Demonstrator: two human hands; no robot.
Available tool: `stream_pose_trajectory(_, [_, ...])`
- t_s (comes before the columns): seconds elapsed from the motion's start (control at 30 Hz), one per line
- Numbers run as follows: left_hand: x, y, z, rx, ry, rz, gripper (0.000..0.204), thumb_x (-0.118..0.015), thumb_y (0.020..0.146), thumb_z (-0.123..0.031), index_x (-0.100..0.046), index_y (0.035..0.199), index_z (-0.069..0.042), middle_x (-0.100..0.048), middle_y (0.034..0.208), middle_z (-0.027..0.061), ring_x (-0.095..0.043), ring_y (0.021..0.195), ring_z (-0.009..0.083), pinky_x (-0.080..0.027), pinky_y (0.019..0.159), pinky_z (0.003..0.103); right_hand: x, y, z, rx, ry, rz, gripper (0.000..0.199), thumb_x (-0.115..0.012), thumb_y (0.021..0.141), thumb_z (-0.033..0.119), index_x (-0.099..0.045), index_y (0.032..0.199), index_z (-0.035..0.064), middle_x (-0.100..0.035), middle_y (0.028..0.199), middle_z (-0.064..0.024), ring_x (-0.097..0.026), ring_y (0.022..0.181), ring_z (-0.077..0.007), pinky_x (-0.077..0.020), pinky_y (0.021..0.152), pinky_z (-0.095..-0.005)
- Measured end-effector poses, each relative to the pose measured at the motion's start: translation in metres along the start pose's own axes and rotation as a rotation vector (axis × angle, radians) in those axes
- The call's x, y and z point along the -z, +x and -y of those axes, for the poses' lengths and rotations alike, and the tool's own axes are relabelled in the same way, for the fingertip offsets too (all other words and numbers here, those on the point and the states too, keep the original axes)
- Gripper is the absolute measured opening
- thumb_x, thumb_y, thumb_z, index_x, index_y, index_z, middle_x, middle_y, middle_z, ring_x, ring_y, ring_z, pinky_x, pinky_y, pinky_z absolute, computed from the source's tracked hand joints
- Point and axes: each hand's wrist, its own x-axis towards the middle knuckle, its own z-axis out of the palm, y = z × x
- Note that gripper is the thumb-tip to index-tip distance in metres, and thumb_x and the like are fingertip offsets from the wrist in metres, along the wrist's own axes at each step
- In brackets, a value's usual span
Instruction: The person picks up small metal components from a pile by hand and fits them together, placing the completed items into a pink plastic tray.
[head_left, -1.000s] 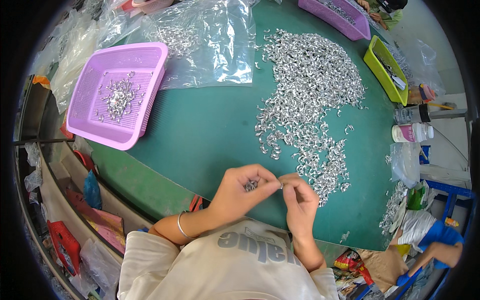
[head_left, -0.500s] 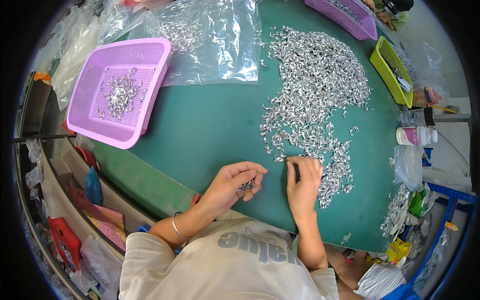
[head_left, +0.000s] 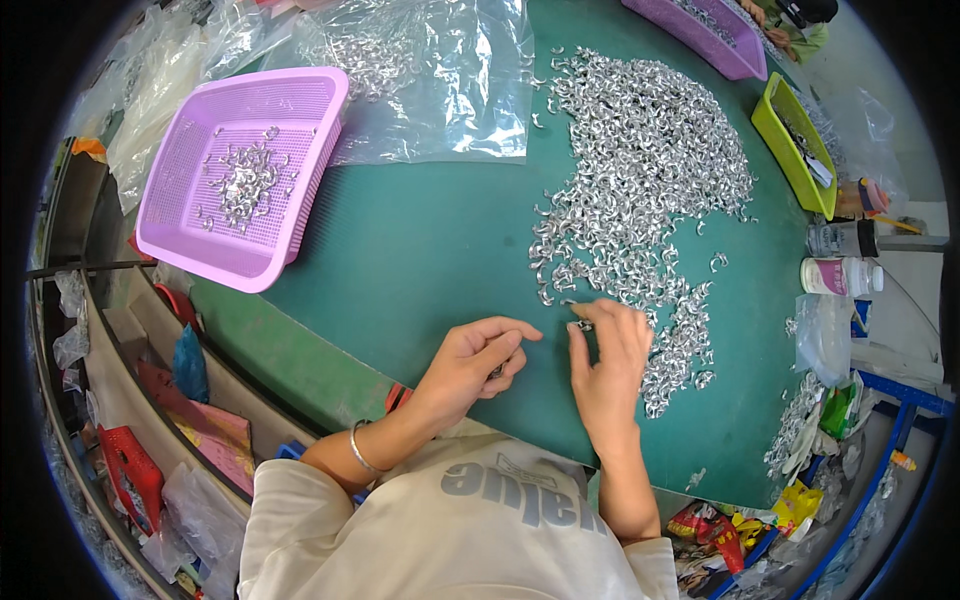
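A large spread of small curved silver metal pieces [head_left: 650, 150] lies on the green tabletop [head_left: 420, 240]. My left hand [head_left: 470, 370] is curled, palm inward, around a few of these pieces, mostly hidden by the fingers; its index finger points toward the right hand. At the near left edge of the spread, my right hand [head_left: 615, 365] has its thumb and fingertips bent around a small silver piece [head_left: 584, 325]. To the far left stands a lilac plastic basket [head_left: 165, 235] with a loose heap of the same pieces on its bottom.
A clear plastic bag [head_left: 440, 120] with silver pieces lies at the back. Along the right edge are a lime-green basket [head_left: 795, 150], a white jar [head_left: 835, 276] and a dark-lidded jar [head_left: 840, 238]. Another lilac basket [head_left: 700, 40] stands far right, near another person [head_left: 805, 35].
The right fingertips have bent in, and a silver piece now shows by the thumb. The left fingers have closed further over their pieces. The whole view has shifted slightly.
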Motion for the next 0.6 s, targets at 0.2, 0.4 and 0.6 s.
stream_pose_trajectory(0.2, [-0.003,0.000,0.000,0.020,-0.013,0.041,0.019,-0.044,0.091,-0.013,-0.054,0.097,0.001,-0.035,0.057,-0.0055,-0.028,0.047,0.0027,-0.021,0.040,0.018,-0.024,0.013,-0.001,0.068,-0.088,-0.025,0.013,-0.062,0.073,0.008,-0.058,0.085,0.0044,-0.052,0.091,-0.0053,-0.046,0.084,-0.0224,-0.0317,0.072,-0.0351])
stream_pose_trajectory(0.4, [0.000,-0.001,0.001,-0.006,0.007,0.008,0.018,-0.044,0.091,-0.014,-0.055,0.096,0.001,-0.034,0.056,-0.0061,-0.027,0.047,0.0024,-0.020,0.040,0.018,-0.018,0.005,-0.006,0.061,0.009,-0.063,0.012,-0.062,0.073,0.008,-0.058,0.083,0.0040,-0.053,0.087,-0.0049,-0.047,0.081,-0.0221,-0.0315,0.070,-0.0351])
stream_pose_trajectory(0.6, [-0.003,0.000,0.000,0.011,0.047,0.023,0.019,-0.045,0.091,-0.015,-0.055,0.095,0.000,-0.035,0.055,-0.0059,-0.027,0.046,0.0023,-0.020,0.041,0.019,-0.022,0.014,0.001,0.037,-0.086,-0.037,0.012,-0.063,0.072,0.008,-0.058,0.082,0.0049,-0.052,0.085,-0.0044,-0.046,0.080,-0.0214,-0.0302,0.071,-0.0353])
